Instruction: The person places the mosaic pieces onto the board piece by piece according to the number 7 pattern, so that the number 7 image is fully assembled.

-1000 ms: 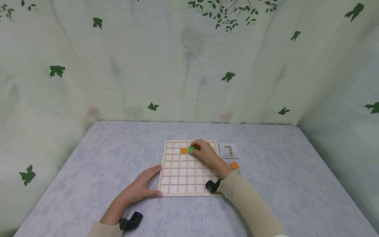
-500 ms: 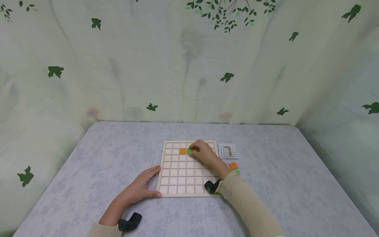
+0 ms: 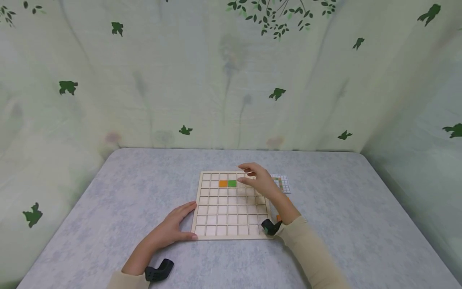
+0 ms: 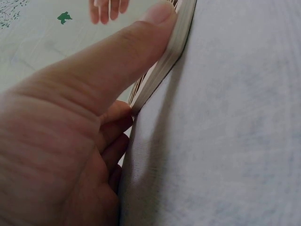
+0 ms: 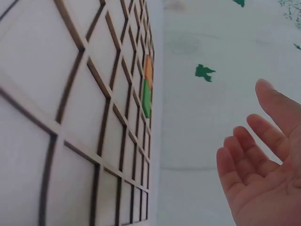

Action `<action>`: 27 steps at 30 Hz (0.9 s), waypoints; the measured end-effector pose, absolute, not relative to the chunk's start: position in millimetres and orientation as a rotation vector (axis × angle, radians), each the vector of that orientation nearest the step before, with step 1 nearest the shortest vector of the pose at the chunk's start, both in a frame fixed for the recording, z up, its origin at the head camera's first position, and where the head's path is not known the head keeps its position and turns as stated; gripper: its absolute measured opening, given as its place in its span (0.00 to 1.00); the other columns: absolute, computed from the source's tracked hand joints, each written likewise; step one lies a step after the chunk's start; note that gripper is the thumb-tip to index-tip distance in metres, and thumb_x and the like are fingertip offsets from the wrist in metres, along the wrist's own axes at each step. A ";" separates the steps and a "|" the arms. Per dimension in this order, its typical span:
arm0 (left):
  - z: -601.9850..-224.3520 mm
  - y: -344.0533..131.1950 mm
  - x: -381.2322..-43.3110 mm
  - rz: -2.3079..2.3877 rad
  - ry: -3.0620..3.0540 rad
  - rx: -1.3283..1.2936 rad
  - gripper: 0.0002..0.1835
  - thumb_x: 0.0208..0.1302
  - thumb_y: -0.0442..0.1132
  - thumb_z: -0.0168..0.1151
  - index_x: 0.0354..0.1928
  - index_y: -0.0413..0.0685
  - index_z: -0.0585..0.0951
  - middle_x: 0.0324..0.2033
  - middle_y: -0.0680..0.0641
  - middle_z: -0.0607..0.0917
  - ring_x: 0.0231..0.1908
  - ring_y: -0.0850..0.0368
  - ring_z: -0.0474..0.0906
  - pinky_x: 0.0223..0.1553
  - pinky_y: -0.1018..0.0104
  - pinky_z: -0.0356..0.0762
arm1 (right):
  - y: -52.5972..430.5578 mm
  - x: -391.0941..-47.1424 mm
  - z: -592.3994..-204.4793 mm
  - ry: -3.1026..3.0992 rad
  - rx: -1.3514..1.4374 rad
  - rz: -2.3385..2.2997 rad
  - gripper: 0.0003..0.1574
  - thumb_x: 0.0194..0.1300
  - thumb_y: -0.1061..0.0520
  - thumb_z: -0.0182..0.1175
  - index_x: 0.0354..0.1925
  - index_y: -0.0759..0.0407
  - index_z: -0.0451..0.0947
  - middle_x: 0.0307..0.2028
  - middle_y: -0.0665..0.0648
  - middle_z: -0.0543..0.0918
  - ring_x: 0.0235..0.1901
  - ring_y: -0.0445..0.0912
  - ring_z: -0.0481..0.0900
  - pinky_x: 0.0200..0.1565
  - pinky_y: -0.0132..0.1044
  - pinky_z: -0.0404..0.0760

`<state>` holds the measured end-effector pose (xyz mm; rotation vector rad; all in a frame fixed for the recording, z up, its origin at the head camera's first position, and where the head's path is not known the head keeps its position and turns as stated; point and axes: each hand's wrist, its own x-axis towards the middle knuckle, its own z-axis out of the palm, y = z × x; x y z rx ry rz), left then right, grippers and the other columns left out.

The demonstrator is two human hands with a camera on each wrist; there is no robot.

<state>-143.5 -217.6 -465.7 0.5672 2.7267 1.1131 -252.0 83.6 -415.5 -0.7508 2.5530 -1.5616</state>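
Observation:
A wooden grid board (image 3: 221,208) lies on the table, with an orange square tile (image 3: 223,183) and a green square tile (image 3: 232,183) side by side in its second row from the back. My left hand (image 3: 173,226) rests against the board's left edge, fingers extended and the thumb (image 4: 157,13) on the near corner. Above the board's back right part hovers my right hand (image 3: 261,182), fingers apart and holding nothing. In the right wrist view the palm and loosely bent fingers (image 5: 242,157) are bare, away from the board's surface.
Partly behind my right hand, a small pattern card (image 3: 285,184) lies to the board's right. A loose orange tile (image 3: 278,218) peeks out beside my right wrist; my forearm hides what lies around it. Light curtain (image 3: 202,80) with leaf prints hangs behind the table (image 3: 144,172).
My right hand has let go of the green tile, which now lies flat beside the orange one, and has lifted and moved right with fingers spread. My left hand stays put.

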 end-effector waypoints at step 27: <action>-466.7 -217.3 -142.7 1.113 2.752 0.593 0.53 0.40 0.59 0.69 0.65 0.39 0.59 0.64 0.38 0.59 0.62 0.38 0.51 0.57 0.40 0.51 | 210.4 -220.1 -451.8 2.581 -0.570 -1.352 0.23 0.59 0.62 0.59 0.53 0.65 0.72 0.50 0.62 0.75 0.49 0.55 0.71 0.48 0.48 0.70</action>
